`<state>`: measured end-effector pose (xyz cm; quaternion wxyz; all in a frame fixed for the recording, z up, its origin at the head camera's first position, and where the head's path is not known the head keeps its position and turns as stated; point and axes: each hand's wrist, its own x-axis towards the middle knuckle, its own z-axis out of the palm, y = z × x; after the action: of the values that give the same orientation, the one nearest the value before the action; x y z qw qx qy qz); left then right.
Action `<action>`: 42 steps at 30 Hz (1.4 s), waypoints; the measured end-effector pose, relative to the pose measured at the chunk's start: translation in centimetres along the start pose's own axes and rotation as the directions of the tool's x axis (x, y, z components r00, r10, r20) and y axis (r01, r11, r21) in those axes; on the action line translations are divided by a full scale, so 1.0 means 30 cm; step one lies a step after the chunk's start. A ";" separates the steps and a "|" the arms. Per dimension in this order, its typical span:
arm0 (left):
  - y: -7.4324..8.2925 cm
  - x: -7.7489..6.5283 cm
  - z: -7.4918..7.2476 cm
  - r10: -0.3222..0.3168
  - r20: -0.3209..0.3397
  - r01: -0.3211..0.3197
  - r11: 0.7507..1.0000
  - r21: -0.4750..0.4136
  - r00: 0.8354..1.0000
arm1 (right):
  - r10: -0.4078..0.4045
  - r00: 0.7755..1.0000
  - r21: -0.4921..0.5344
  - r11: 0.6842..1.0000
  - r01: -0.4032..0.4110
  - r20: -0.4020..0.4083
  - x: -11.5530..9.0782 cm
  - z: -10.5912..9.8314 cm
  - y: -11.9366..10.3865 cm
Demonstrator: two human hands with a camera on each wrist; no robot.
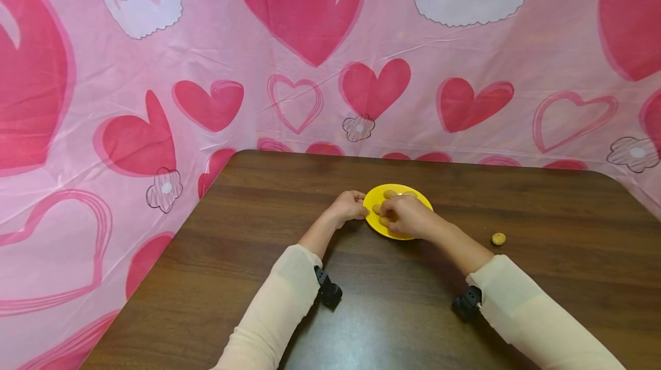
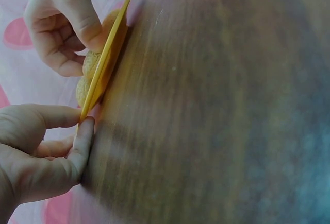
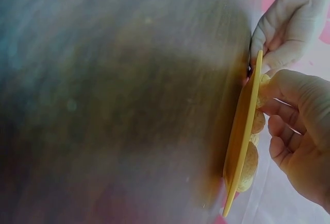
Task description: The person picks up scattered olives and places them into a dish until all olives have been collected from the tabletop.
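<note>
A yellow plate (image 1: 388, 234) lies on the brown table and bears several small, rounded golden-brown pieces (image 1: 391, 193); their exact kind is unclear. My left hand (image 1: 349, 207) pinches the plate's left rim, thumb and finger on opposite faces, as the left wrist view shows. Over the plate, my right hand (image 1: 410, 216) holds one rounded piece (image 3: 263, 86) between thumb and fingers, close to the plate's surface. Its other fingers are curled, and it hides part of the plate in the head view. Beside it in the right wrist view sit more pieces (image 3: 249, 165).
One more golden-brown piece (image 1: 498, 238) lies alone on the wooden table (image 1: 248, 255), right of the plate. A pink cloth (image 1: 320, 100) with hearts hangs behind the table's far edge and along its left side.
</note>
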<state>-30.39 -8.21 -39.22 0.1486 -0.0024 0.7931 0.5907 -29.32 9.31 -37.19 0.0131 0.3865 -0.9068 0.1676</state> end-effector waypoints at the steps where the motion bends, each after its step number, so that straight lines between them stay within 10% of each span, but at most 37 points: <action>1: 0.000 0.000 0.000 -0.001 -0.001 0.001 1.000 0.001 1.000 | -0.002 1.000 -0.003 1.000 0.002 -0.002 0.000 0.001 0.001; 42: -0.001 0.003 0.002 -0.021 -0.011 0.021 0.999 0.031 1.000 | 0.082 0.997 0.071 0.994 -0.081 -0.002 -0.050 -0.041 0.032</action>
<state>-30.46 -8.14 -39.29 0.1505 -0.0116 0.8028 0.5769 -29.08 11.35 -36.54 -0.0053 0.3490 -0.9153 0.2011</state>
